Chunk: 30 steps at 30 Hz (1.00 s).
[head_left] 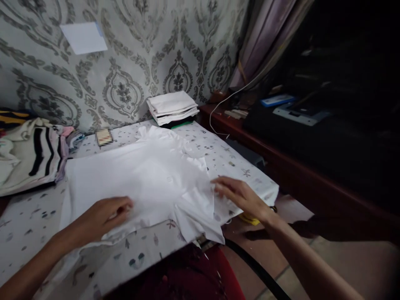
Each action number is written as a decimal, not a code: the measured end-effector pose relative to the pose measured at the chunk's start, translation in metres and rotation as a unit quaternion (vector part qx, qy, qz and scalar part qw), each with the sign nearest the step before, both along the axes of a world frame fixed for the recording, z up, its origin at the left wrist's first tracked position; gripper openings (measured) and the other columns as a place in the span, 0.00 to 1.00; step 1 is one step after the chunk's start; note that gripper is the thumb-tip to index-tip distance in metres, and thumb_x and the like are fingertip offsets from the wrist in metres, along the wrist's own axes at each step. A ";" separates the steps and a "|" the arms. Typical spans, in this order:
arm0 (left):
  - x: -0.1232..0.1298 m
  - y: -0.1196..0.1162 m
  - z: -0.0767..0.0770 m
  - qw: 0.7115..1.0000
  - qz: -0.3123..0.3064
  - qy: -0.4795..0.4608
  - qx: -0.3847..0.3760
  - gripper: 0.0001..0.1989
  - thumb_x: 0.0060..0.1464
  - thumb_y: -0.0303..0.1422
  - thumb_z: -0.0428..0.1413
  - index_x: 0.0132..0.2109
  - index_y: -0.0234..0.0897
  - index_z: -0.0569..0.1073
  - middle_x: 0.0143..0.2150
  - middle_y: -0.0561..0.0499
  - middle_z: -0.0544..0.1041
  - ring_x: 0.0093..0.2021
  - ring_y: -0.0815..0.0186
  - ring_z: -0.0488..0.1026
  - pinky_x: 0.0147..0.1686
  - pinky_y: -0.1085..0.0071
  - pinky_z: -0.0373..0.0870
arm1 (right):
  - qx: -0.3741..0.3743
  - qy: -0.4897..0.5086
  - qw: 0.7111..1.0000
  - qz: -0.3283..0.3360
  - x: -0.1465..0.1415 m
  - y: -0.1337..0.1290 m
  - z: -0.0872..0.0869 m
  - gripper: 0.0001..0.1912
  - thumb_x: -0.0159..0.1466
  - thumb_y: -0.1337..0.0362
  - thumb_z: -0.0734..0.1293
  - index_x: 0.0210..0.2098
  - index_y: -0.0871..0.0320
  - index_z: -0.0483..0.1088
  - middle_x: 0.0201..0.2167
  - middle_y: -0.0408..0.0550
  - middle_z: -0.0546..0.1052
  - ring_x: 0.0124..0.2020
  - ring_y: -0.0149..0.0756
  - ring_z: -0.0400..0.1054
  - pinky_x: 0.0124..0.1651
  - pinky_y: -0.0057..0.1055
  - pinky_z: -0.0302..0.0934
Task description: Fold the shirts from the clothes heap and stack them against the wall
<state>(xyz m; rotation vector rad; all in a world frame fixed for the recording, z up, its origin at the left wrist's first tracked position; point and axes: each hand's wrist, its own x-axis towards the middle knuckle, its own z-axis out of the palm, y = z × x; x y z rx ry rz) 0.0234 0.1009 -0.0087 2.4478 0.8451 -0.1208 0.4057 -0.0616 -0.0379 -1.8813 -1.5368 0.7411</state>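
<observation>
A white garment [140, 179] lies spread on the patterned table cover, its collar and sleeve part to the right, with some wrinkles. My left hand [109, 214] is over its near left edge, fingers curled and blurred at the tips; whether they pinch any cloth is hidden. At the garment's right end, my right hand [233, 191] hovers by the edge with its fingers slightly bent and apart, holding nothing that shows.
A folded stack of clothes [173, 104] sits at the back against the wall. Piled clothes [34, 150] lie at the left. A small packet [104, 136] rests behind the garment. Along the right runs a dark red wooden ledge [281, 158] with a white cable [215, 112].
</observation>
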 end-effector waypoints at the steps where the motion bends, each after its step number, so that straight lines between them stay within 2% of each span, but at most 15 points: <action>1: 0.017 0.005 -0.005 0.999 -0.015 -0.033 0.030 0.20 0.68 0.45 0.41 0.49 0.42 0.73 0.43 0.48 0.79 0.40 0.62 0.75 0.40 0.68 0.72 | 0.006 -0.048 0.997 -0.065 0.005 0.015 -0.004 0.21 0.69 0.50 0.58 0.42 0.58 0.74 0.34 0.50 0.78 0.35 0.40 0.71 0.40 0.35 0.64; 2: 0.035 0.010 -0.012 0.996 -0.033 -0.062 0.059 0.20 0.69 0.44 0.40 0.52 0.42 0.72 0.48 0.47 0.78 0.46 0.60 0.75 0.46 0.64 0.72 | 0.000 -0.098 0.988 -0.116 0.008 0.030 -0.009 0.18 0.69 0.51 0.58 0.40 0.58 0.73 0.33 0.50 0.77 0.36 0.40 0.71 0.40 0.35 0.63; 4: 0.071 0.018 -0.027 0.988 -0.075 -0.083 0.103 0.21 0.70 0.41 0.38 0.57 0.41 0.70 0.57 0.46 0.76 0.56 0.59 0.72 0.56 0.60 0.69 | -0.014 -0.175 0.972 -0.159 0.010 0.058 -0.017 0.15 0.67 0.53 0.62 0.38 0.58 0.72 0.38 0.52 0.77 0.40 0.42 0.71 0.43 0.35 0.61; 6: 0.102 0.023 -0.042 0.982 -0.111 -0.070 0.133 0.22 0.70 0.41 0.37 0.62 0.40 0.67 0.65 0.45 0.70 0.64 0.59 0.66 0.64 0.57 0.61 | -0.024 -0.219 0.963 -0.157 0.009 0.080 -0.023 0.12 0.65 0.54 0.65 0.38 0.57 0.70 0.42 0.53 0.77 0.43 0.43 0.70 0.44 0.35 0.60; 9: 0.137 0.023 -0.055 0.977 -0.156 -0.042 0.141 0.25 0.70 0.44 0.39 0.68 0.39 0.61 0.73 0.45 0.57 0.73 0.60 0.51 0.71 0.55 0.47 | -0.018 -0.249 0.959 -0.134 0.009 0.095 -0.027 0.07 0.66 0.60 0.63 0.35 0.56 0.69 0.39 0.51 0.77 0.41 0.42 0.70 0.43 0.34 0.59; 11: 0.152 0.020 -0.059 0.973 -0.191 -0.032 0.125 0.27 0.70 0.46 0.40 0.70 0.41 0.58 0.75 0.45 0.52 0.75 0.62 0.45 0.72 0.55 0.43 | -0.006 -0.253 0.958 -0.134 0.013 0.097 -0.027 0.07 0.65 0.62 0.61 0.33 0.56 0.69 0.38 0.50 0.77 0.39 0.41 0.69 0.41 0.34 0.58; 14: 0.165 0.014 -0.060 0.962 -0.241 -0.050 0.117 0.28 0.70 0.48 0.40 0.70 0.44 0.58 0.75 0.47 0.51 0.75 0.62 0.43 0.73 0.52 0.40 | -0.006 -0.242 0.960 -0.142 0.022 0.095 -0.028 0.08 0.65 0.62 0.61 0.32 0.55 0.69 0.36 0.49 0.77 0.37 0.40 0.69 0.39 0.34 0.59; 17: 0.172 0.007 -0.062 0.955 -0.258 -0.071 0.130 0.28 0.69 0.48 0.39 0.70 0.42 0.58 0.74 0.45 0.53 0.75 0.59 0.45 0.73 0.51 0.42 | 0.005 -0.249 0.957 -0.150 0.023 0.092 -0.029 0.10 0.64 0.63 0.62 0.43 0.58 0.71 0.39 0.52 0.78 0.40 0.44 0.71 0.42 0.37 0.63; 20: 0.169 0.003 -0.062 0.952 -0.255 -0.081 0.147 0.29 0.69 0.47 0.38 0.69 0.40 0.61 0.73 0.44 0.56 0.74 0.56 0.50 0.72 0.51 0.47 | 0.093 -0.304 0.938 -0.136 0.013 0.094 -0.030 0.21 0.64 0.64 0.62 0.55 0.64 0.68 0.47 0.61 0.76 0.49 0.52 0.70 0.50 0.46 0.64; 23: 0.154 0.008 -0.060 0.960 -0.214 -0.073 0.168 0.29 0.69 0.48 0.38 0.70 0.41 0.60 0.73 0.44 0.56 0.74 0.56 0.50 0.73 0.52 0.48 | 0.213 -0.316 0.924 -0.022 -0.006 0.103 -0.039 0.20 0.67 0.61 0.59 0.55 0.63 0.69 0.52 0.63 0.74 0.54 0.54 0.68 0.55 0.51 0.64; 26: 0.122 0.023 -0.057 0.976 -0.104 -0.042 0.185 0.30 0.69 0.48 0.36 0.72 0.43 0.55 0.74 0.46 0.54 0.74 0.58 0.48 0.72 0.51 0.47 | 0.272 -0.285 0.912 0.110 -0.027 0.114 -0.054 0.21 0.71 0.57 0.56 0.56 0.60 0.69 0.59 0.62 0.71 0.59 0.51 0.67 0.57 0.50 0.66; 28: 0.091 0.040 -0.056 0.984 -0.007 0.001 0.177 0.30 0.69 0.47 0.35 0.73 0.44 0.53 0.75 0.47 0.52 0.75 0.58 0.46 0.72 0.49 0.46 | 0.279 -0.281 0.906 0.151 -0.036 0.120 -0.065 0.23 0.72 0.54 0.56 0.57 0.59 0.70 0.61 0.62 0.71 0.60 0.52 0.67 0.57 0.51 0.68; 30: 0.053 0.062 -0.056 0.982 0.086 0.048 0.163 0.30 0.69 0.47 0.35 0.73 0.42 0.52 0.76 0.45 0.49 0.75 0.54 0.44 0.70 0.42 0.45 | 0.279 -0.281 0.905 0.158 -0.039 0.123 -0.074 0.24 0.72 0.52 0.56 0.57 0.59 0.70 0.61 0.62 0.71 0.60 0.53 0.67 0.57 0.52 0.68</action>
